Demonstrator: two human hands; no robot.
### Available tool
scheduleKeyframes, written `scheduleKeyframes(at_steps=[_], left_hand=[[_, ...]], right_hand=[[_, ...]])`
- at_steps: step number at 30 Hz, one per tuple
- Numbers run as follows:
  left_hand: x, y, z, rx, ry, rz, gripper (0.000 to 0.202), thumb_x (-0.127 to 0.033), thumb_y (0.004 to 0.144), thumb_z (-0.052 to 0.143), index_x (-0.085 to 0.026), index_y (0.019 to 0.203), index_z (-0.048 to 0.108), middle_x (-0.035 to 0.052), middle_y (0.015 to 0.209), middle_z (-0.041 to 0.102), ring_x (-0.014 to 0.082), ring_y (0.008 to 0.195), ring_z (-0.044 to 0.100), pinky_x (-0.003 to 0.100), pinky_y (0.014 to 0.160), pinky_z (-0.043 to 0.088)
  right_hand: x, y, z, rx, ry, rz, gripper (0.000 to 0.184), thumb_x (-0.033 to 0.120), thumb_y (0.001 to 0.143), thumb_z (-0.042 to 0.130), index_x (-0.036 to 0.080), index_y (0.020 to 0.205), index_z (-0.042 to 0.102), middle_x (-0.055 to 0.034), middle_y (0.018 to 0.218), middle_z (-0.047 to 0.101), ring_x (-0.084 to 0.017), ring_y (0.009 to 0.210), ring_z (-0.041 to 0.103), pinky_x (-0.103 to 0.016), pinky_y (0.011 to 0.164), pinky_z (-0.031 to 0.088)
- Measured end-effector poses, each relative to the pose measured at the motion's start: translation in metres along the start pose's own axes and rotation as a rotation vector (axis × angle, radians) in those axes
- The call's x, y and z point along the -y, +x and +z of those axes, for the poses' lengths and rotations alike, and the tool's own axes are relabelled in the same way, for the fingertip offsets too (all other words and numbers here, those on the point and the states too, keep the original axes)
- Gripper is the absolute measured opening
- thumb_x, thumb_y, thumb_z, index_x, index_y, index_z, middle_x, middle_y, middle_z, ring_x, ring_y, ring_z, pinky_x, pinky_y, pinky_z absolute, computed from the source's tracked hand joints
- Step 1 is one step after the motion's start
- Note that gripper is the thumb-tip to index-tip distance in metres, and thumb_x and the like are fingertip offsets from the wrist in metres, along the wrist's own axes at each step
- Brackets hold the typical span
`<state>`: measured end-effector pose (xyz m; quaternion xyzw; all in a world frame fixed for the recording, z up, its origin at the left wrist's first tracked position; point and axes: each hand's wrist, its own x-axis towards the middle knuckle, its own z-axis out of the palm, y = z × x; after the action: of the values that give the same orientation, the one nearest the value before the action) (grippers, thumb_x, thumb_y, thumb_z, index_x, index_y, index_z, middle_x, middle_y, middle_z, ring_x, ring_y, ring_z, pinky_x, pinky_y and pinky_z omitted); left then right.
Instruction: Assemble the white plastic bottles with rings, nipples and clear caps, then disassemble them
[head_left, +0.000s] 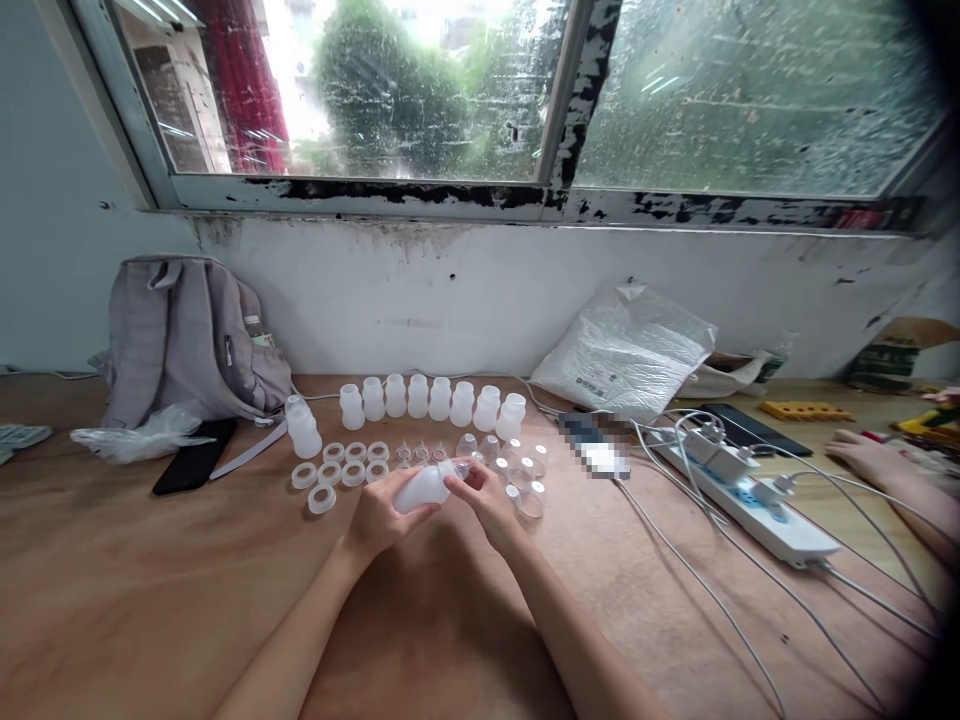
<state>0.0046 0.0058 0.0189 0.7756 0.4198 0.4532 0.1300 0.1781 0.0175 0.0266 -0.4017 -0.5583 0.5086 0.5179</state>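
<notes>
Frosted bottle (420, 489) is held tilted above the bench (435, 640); its body is clamped by the fingers of the left hand (381, 512), and its neck end is gripped by those of the right hand (484, 495). Behind it, eight similar bottles (418, 397) are lined up; clear caps (526, 465), white rings (352, 483) and small teats (421, 454) are placed nearer.
</notes>
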Motion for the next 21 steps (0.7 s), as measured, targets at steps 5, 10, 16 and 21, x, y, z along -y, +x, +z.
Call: scheduleKeyframes(at_steps=[5, 10, 16, 21], left_hand=[[-0.018, -0.003, 0.015, 0.057, -0.302, -0.244, 0.043, -0.048, 0.069, 0.06, -0.016, 0.098, 0.059, 0.0091, 0.092, 0.064, 0.0221, 0.082, 0.059, 0.031, 0.071, 0.047], [-0.037, -0.005, 0.029, 0.442, -1.085, -0.705, 0.062, -0.062, 0.078, 0.03, -0.01, 0.102, 0.053, 0.0101, 0.076, 0.061, 0.0134, 0.052, 0.055, 0.023, 0.043, 0.041], [-0.034, -0.003, 0.029, 0.254, -0.482, -0.541, 0.05, -0.044, 0.061, 0.065, -0.018, 0.103, 0.055, 0.0043, 0.081, 0.062, 0.0181, 0.069, 0.057, 0.028, 0.06, 0.045], [-0.035, -0.004, 0.025, 0.348, -0.638, -0.656, 0.04, -0.049, 0.069, 0.054, -0.016, 0.09, 0.06, 0.0051, 0.075, 0.061, 0.0178, 0.064, 0.057, 0.028, 0.054, 0.045]], right_hand=[[0.001, -0.003, 0.002, -0.037, 0.09, -0.022, 0.023, 0.042, 0.07, 0.06, 0.022, 0.081, 0.056, -0.0032, 0.084, 0.062, -0.019, 0.077, 0.055, -0.03, 0.066, 0.042], [0.017, -0.008, -0.003, 0.212, 0.331, 0.098, 0.032, 0.041, 0.064, 0.063, 0.022, 0.089, 0.057, -0.0072, 0.097, 0.063, -0.023, 0.088, 0.057, -0.03, 0.063, 0.046], [0.004, -0.004, 0.007, 0.033, 0.26, 0.159, 0.021, 0.037, 0.067, 0.062, 0.019, 0.075, 0.052, -0.0041, 0.078, 0.064, -0.019, 0.072, 0.059, -0.027, 0.06, 0.046], [0.006, -0.007, 0.008, 0.103, 0.305, 0.19, 0.025, 0.04, 0.072, 0.055, 0.02, 0.087, 0.054, -0.0061, 0.093, 0.063, -0.02, 0.075, 0.059, -0.029, 0.06, 0.046]])
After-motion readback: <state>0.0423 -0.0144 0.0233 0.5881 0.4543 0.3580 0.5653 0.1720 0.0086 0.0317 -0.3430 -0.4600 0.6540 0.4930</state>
